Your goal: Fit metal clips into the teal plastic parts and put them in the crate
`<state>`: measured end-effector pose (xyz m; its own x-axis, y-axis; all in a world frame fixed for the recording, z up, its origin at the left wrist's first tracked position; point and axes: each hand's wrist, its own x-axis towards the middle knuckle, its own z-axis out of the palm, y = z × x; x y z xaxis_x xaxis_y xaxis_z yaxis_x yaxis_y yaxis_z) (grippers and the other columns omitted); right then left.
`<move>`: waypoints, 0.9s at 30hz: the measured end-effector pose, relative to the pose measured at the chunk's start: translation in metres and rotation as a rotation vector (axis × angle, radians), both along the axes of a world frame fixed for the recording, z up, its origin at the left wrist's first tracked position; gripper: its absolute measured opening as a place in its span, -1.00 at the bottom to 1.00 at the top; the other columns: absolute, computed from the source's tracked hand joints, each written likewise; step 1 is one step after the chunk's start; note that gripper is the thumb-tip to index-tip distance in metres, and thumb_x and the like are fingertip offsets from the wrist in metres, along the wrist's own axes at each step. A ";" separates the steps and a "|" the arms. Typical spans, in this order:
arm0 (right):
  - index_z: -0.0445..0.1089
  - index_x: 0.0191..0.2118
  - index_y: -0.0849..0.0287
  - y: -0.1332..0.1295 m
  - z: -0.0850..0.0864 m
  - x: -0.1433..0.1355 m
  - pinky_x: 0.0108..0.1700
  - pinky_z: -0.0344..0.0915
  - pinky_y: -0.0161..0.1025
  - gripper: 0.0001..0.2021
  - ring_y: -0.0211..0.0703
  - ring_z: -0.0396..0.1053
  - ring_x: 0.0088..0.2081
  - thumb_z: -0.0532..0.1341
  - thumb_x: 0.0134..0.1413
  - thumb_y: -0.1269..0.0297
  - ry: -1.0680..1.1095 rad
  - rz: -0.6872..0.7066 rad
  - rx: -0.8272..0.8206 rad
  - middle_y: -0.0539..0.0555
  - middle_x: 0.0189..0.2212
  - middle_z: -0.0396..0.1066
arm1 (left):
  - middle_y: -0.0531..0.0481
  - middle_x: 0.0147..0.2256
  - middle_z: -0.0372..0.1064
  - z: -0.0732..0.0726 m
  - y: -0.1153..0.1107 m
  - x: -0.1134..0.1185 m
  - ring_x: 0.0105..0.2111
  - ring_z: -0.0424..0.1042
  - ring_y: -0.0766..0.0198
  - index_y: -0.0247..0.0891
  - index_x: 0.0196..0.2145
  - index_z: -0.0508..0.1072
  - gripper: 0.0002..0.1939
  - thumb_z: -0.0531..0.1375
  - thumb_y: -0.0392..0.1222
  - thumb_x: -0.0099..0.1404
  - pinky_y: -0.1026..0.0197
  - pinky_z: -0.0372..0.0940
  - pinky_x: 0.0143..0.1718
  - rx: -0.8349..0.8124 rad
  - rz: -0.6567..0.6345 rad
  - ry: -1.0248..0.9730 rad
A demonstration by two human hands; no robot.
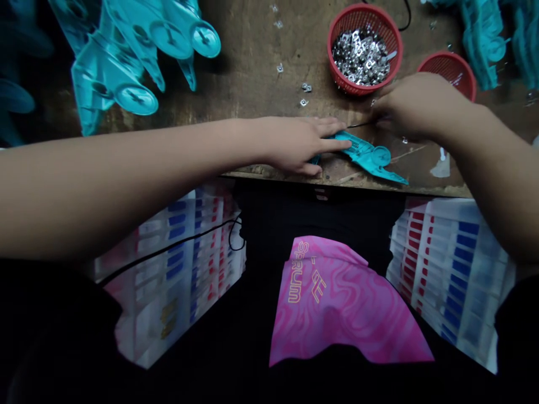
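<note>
Nearest the camera, at six o'clock from the work, the pink print (337, 314) on dark cloth fills the foreground, short of the bench (252, 84). The teal piece (366, 156) lies on the bench close to its front edge, its long axis running from ten o'clock to a pointed end at four. At nine o'clock the left hand (301, 143) reaches over the piece's upper end, fingers outstretched on it; whether thumb and fingers also clamp it from beneath cannot be told. Between one and two o'clock the right hand (421, 106) has its fingers curled together on a thin rod (360, 124) that points toward nine, its tip close to the left fingertips; contact between tip and piece is not clear. The work likely goes best with the piece pressed flat so it does not swivel, the left fingertips out of the rod's line, and the rod guided gently. A basket (357, 88) of metal bits (362, 56) stands at twelve, a smaller one (470, 78) past the right wrist at one. Loose bits (304, 103) lie toward ten; keeping them from under the piece should help it sit level. More teal parts (135, 101) are heaped farther out at ten.
</note>
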<state>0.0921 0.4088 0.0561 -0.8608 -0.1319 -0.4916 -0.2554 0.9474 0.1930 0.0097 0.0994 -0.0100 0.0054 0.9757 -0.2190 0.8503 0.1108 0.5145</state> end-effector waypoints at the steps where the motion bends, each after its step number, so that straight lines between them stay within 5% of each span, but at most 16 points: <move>1: 0.79 0.42 0.12 -0.004 -0.002 -0.001 0.15 0.46 0.12 -0.60 0.42 0.67 0.27 0.29 0.74 0.25 -0.022 0.007 0.038 0.42 0.28 0.75 | -0.38 0.94 -0.13 0.003 -0.001 0.000 0.93 0.01 -0.43 -0.16 0.92 0.17 0.15 0.40 0.29 0.60 -0.36 0.05 0.94 -0.011 0.002 0.007; 5: 0.77 0.34 0.28 -0.017 -0.003 -0.002 0.09 0.40 0.04 -0.62 0.35 0.67 0.18 0.29 0.68 0.28 -0.010 0.014 -0.002 0.46 0.22 0.76 | -0.44 0.95 -0.21 0.010 -0.005 -0.001 0.92 0.01 -0.46 -0.16 0.91 0.16 0.08 0.37 0.29 0.69 -0.37 0.06 0.93 -0.073 0.023 0.035; 11: 0.81 0.14 0.18 -0.027 0.011 0.009 0.03 0.38 -0.09 -0.71 0.02 0.59 -0.14 0.39 0.44 0.44 0.026 0.018 -0.391 0.19 -0.08 0.78 | -0.54 0.94 -0.29 0.003 -0.011 -0.004 0.85 0.22 -0.55 -0.27 0.84 0.26 0.10 0.40 0.42 0.66 -0.39 0.27 0.84 -0.061 0.098 0.067; 15: 0.80 0.03 0.11 -0.030 0.002 0.013 -0.05 0.30 -0.08 -0.74 0.02 0.52 -0.21 0.39 0.34 0.43 -0.015 0.066 -0.404 0.13 -0.15 0.75 | -0.46 0.92 -0.14 -0.005 -0.014 -0.004 0.87 0.18 -0.48 -0.44 0.93 0.01 0.32 0.24 0.58 0.66 -0.38 0.26 0.87 -0.025 0.144 0.019; 18: 0.81 0.02 0.04 -0.029 -0.006 0.013 0.00 0.39 -0.05 -0.79 0.08 0.58 -0.16 0.41 0.41 0.31 0.002 0.046 -0.432 0.10 -0.18 0.74 | -0.48 0.92 -0.14 -0.006 -0.014 -0.005 0.90 0.09 -0.46 -0.49 0.96 -0.15 0.44 0.26 0.61 0.63 -0.36 0.20 0.90 -0.012 0.132 0.010; 21: 0.83 0.03 0.04 -0.027 -0.007 0.013 0.06 0.45 -0.03 -0.80 0.13 0.63 -0.11 0.41 0.47 0.27 -0.002 0.044 -0.436 0.13 -0.15 0.76 | -0.67 0.90 -0.17 -0.006 -0.012 -0.005 0.91 0.06 -0.52 -0.59 0.93 -0.07 0.44 0.35 0.54 0.61 -0.34 0.19 0.89 0.001 0.102 0.055; 24: 0.83 0.04 0.12 -0.024 -0.005 0.015 0.04 0.41 -0.02 -0.77 0.12 0.61 -0.14 0.38 0.48 0.33 -0.008 0.059 -0.398 0.19 -0.14 0.75 | -0.62 0.90 -0.07 -0.008 -0.010 -0.004 0.89 0.13 -0.48 -0.53 0.93 -0.03 0.33 0.34 0.43 0.65 -0.28 0.20 0.88 0.011 0.092 0.091; 27: 0.83 0.03 -0.01 -0.021 -0.006 0.020 0.06 0.47 0.00 -0.75 0.17 0.63 -0.08 0.34 0.59 0.15 0.029 0.040 -0.484 0.13 -0.18 0.70 | -0.59 0.88 0.00 -0.012 -0.007 0.000 0.87 0.17 -0.49 -0.54 0.93 0.00 0.29 0.35 0.32 0.62 -0.29 0.20 0.88 0.022 0.110 0.118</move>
